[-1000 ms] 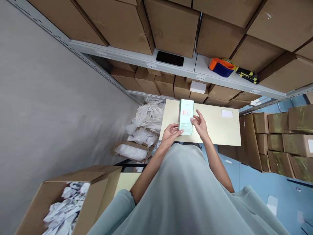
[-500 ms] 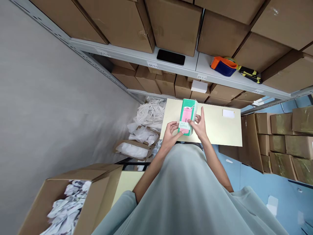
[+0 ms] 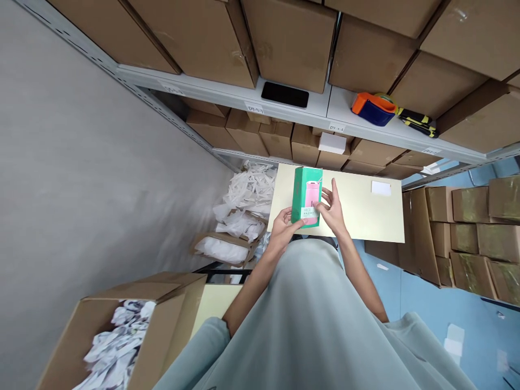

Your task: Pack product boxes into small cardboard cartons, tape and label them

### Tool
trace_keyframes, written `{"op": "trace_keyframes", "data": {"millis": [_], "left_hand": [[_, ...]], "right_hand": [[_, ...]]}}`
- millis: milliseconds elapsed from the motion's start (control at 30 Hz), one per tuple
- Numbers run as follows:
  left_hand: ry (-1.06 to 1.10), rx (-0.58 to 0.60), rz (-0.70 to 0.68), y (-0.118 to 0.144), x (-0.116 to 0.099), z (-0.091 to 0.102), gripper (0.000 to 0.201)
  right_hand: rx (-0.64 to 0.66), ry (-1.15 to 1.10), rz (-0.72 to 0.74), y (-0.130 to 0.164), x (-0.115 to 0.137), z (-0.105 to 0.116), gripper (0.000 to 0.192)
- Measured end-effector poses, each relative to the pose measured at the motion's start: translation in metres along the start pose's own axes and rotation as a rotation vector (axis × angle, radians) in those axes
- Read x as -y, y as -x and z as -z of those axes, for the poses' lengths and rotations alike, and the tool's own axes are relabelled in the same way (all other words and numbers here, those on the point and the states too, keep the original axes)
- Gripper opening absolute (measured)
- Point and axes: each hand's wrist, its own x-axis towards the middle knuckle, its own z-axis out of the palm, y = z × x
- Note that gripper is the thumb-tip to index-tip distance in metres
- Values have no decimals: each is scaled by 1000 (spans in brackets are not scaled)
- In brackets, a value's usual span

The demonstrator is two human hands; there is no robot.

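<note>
Both my hands hold a small green product box (image 3: 305, 196) with a pink picture on its front, just above a pale yellow table (image 3: 365, 216). My left hand (image 3: 283, 229) grips the box's near lower corner. My right hand (image 3: 332, 208) is against its right side with the fingers spread. A small white card (image 3: 381, 188) lies on the far right part of the table.
A metal shelf (image 3: 325, 111) behind the table carries brown cartons, a black phone (image 3: 285, 94), an orange and blue tape dispenser (image 3: 372, 107) and a yellow-black tool (image 3: 416, 123). An open carton of white wrappers (image 3: 117, 336) stands near left. White packing scraps (image 3: 244, 200) lie on the floor.
The box has been turned in my hands: a second ago its pale face with small print showed, now the green side and the pink picture face me.
</note>
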Motion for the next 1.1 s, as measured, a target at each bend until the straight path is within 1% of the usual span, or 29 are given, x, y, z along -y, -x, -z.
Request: {"op": "trace_keyframes", "data": {"millis": [100, 167, 200, 267, 333, 433, 500, 600, 700, 800, 867, 1000, 1100], "left_hand": [[-165, -175, -150, 1, 3, -4, 75], [-232, -241, -207, 4, 2, -9, 77], [-247, -254, -226, 6, 1, -11, 77], [-236, -229, -244, 9, -1, -13, 78], [-159, -143, -204, 11, -2, -11, 75], [34, 11, -36, 11, 0, -3, 66], [141, 75, 66, 10, 3, 3, 67], [207, 93, 125, 8, 7, 8, 72], [200, 70, 127, 8, 11, 9, 73], [159, 52, 92, 8, 14, 7, 74], [120, 12, 42, 7, 16, 6, 75], [19, -125, -143, 3, 21, 4, 75], [-44, -181, -240, 3, 25, 0, 73]], "right_hand": [[1, 44, 30, 2, 3, -9, 131], [-17, 84, 27, 3, 5, -18, 135], [-37, 107, 21, 3, 5, -22, 137], [-87, 137, 11, 2, 5, -27, 136], [-104, 116, 10, -2, 4, -28, 133], [-63, 27, 18, -7, -2, -24, 133], [-32, -25, 11, -7, -7, -23, 133], [-8, -69, -11, -3, -16, -26, 131], [11, -78, -27, 3, -21, -29, 129], [10, -75, -30, 6, -22, -29, 125], [-42, -45, -14, 8, -19, -31, 120], [-167, 103, 35, 19, -10, -43, 112], [-207, 206, 48, 28, -1, -53, 117]]}}
